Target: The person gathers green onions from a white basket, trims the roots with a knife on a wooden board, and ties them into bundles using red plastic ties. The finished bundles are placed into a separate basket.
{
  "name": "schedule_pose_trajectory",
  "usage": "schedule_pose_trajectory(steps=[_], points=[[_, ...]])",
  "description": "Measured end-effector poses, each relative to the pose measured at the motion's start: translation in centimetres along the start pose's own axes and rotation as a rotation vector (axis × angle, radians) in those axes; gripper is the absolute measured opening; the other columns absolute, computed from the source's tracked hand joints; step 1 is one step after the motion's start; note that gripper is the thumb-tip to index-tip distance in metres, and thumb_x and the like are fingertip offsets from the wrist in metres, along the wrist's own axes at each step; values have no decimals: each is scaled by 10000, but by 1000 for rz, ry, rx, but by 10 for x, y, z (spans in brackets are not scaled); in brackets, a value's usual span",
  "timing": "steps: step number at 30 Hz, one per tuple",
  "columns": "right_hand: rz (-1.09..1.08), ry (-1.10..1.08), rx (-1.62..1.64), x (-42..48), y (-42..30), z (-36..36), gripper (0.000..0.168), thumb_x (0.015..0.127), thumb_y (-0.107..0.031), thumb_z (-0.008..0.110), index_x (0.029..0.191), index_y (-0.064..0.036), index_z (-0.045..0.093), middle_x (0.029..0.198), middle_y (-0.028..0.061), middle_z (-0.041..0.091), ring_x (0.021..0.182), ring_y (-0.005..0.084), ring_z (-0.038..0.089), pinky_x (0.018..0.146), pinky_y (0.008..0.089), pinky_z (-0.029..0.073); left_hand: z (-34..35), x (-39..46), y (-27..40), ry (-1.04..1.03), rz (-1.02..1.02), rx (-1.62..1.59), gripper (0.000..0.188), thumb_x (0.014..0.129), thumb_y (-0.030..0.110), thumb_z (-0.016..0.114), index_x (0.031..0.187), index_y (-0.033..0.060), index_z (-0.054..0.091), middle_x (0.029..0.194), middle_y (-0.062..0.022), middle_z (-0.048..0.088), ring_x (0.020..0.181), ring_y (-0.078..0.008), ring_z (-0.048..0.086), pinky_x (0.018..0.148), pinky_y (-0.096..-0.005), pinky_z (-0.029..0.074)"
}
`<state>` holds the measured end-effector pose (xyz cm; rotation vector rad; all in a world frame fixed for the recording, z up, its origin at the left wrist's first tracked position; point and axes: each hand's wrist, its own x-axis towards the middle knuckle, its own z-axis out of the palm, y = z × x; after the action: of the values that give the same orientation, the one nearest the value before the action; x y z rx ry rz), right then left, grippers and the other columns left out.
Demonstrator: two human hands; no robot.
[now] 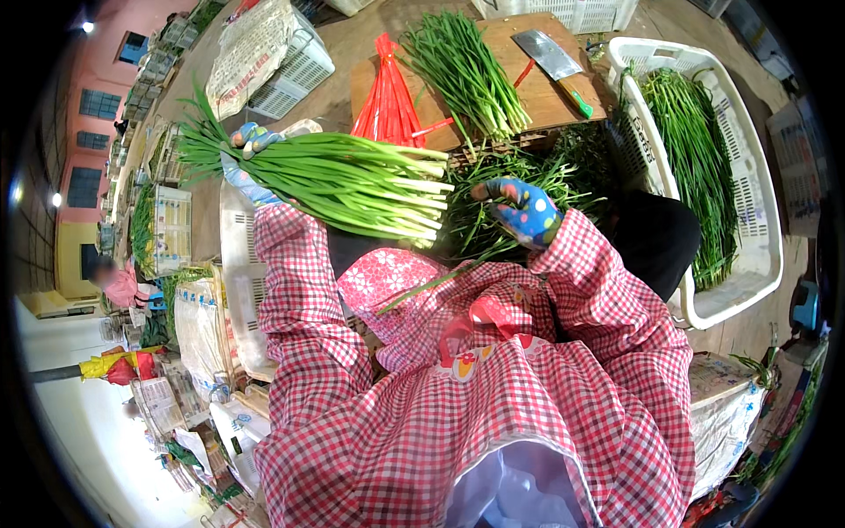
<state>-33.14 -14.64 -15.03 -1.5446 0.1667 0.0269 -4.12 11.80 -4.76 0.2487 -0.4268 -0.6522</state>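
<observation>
My left hand [254,145], in a patterned blue glove, grips a large bunch of garlic chives [343,178] near the leafy end. The pale cut stems point right, across my lap. My right hand [525,211], in a blue dotted glove, hovers just right of those stem ends with fingers apart and nothing visible in them. Beneath it lies a heap of loose chive leaves and scraps [488,191]. Another chive bunch [469,76] rests on a wooden board [548,102] in front of me, beside a bundle of red plastic ties [389,99] and a cleaver [549,58].
A white plastic crate [759,264] filled with long chives [690,171] stands on my right. Another white crate [244,284] is by my left arm. Ahead on the left, a woven sack [247,46] covers a crate. A person [125,284] is farther off at left.
</observation>
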Motion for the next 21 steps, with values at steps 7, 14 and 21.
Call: schedule_pose_trajectory(steps=[7,14,21], points=[[140,-159,575,23,-8,46,426,803,-103,605,1193,-3,466,1051,70,583,935,117,541,844,253,419,9,2,2,-224,-119,61,106,812,257,510,747,179,479,606,73,500,639,-81,505,721,-302,413],[80,106,973,41,14,92,323,751,-57,634,1066,-23,574,805,24,623,624,84,547,565,205,444,5,8,3,-297,-206,85,186,858,334,492,760,176,504,633,68,526,664,-70,487,763,-299,388],[-107,183,362,22,29,48,212,805,-86,582,1001,-4,594,940,103,611,793,139,583,665,242,471,-6,1,8,-180,-69,67,118,821,253,502,768,149,511,630,43,515,675,-107,509,759,-337,412]])
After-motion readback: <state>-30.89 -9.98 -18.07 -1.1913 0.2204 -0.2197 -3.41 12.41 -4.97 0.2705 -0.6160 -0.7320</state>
